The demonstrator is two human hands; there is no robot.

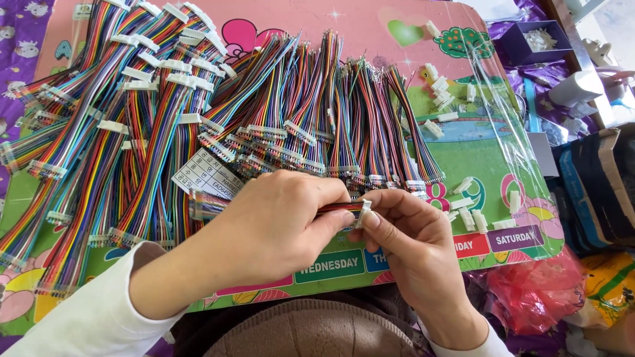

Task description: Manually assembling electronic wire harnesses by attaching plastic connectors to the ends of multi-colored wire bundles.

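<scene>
Harness: thin multicoloured ribbon wire bundle point(337, 209) ending in a small white plastic connector point(362, 213), held over the lap board.
Grip: left hand point(274, 221) pinches the wires; right hand point(410, 235) fingertips clamp the connector.
Handling: likely light and floppy; best held near the connector.
Surroundings: finished rainbow harnesses point(198, 119) piled on the colourful picture board point(489, 158), loose white connectors point(469, 215) alongside.

Your left hand point(274, 228) covers most of the short rainbow-coloured ribbon cable point(334, 209) that it pinches, so you see only a small stretch of wires near the small white plastic connector point(362, 213). Your right hand point(413, 248) hides the far side of this connector, and you cannot tell how deep the wires sit in it. The white paper label with printed table point(205, 175) is partly under the left hand. The big pile of multicoloured wire harnesses point(132, 132) is cut by the top and left edges (the lower layers are buried). The small purple cardboard box point(532, 39) holds white pieces too small to identify.
</scene>
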